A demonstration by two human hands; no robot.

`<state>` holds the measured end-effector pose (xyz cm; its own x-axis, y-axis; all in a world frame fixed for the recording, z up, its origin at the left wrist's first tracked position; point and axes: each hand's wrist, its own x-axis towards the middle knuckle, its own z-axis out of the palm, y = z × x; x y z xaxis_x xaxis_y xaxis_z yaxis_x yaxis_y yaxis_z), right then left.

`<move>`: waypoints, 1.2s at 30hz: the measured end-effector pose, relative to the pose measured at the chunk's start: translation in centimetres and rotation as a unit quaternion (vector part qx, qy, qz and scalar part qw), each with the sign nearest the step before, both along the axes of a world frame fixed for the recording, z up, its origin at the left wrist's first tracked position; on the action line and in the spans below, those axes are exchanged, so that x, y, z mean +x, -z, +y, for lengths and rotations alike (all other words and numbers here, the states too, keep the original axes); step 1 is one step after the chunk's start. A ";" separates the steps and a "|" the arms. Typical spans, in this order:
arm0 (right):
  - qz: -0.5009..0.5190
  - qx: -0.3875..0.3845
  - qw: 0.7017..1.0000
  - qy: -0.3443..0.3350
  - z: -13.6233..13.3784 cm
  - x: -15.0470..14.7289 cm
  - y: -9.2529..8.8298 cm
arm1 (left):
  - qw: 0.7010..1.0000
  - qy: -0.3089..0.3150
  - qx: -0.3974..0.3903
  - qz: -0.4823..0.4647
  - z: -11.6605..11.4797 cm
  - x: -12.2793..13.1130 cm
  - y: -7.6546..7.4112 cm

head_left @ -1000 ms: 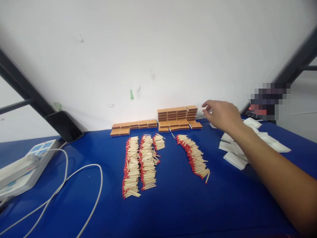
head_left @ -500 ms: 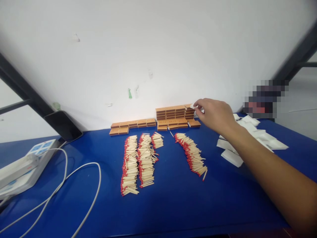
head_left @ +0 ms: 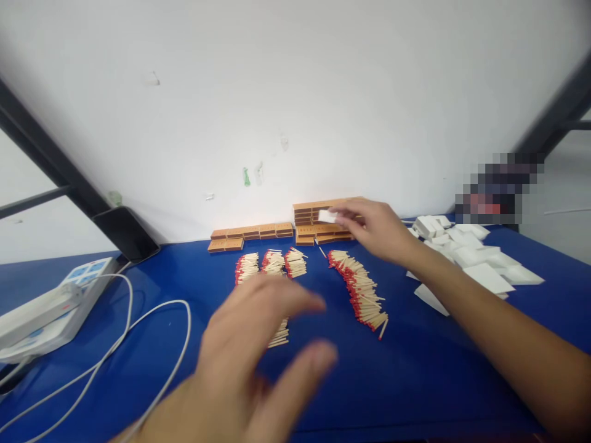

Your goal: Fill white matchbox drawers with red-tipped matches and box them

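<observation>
Nearest: left hand [head_left: 258, 357], blurred, fingers spread wide, holding nothing, hovering over the near ends of the match rows [head_left: 272, 266] on the blue desk [head_left: 369, 381]. To its left: white cable [head_left: 152, 320], power strip [head_left: 50, 304]. Right of the rows: slanted match line [head_left: 362, 289], heads red. Further right: heap of white trays [head_left: 471, 255]. Beyond: right hand [head_left: 378, 231], pinched on a small white box [head_left: 327, 216], probably one such tray, held in front of the orange sleeve stack [head_left: 308, 212] by the wall. Left of the stack: low sleeve row [head_left: 252, 233]. Far left: dark phone [head_left: 127, 234], leaning against the wall.
</observation>
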<state>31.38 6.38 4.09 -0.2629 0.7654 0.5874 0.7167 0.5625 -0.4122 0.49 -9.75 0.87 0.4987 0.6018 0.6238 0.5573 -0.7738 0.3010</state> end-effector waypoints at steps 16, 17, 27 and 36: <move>-0.036 -0.070 0.956 -0.284 -3.9 -5.0 0.7 | 0.973 0.040 -0.215 -0.079 12.0 -0.4 -1.9; -0.035 -0.074 0.955 -0.284 -4.0 -5.1 0.7 | 0.968 0.052 -0.232 -0.081 12.1 -0.4 -1.9; -0.005 -0.081 0.944 -0.319 -4.1 -6.3 2.3 | 0.947 0.093 -0.301 -0.062 12.5 -1.8 -1.6; -0.057 -0.015 0.965 -0.256 -4.6 -6.4 2.7 | 0.984 -0.032 -0.156 -0.076 10.7 -0.6 -0.8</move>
<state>24.99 1.83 1.40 -0.6732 0.5342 0.5113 0.3894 0.8439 -0.3690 -0.16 0.93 1.65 0.3685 0.8029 0.4687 0.5324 -0.5955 0.6016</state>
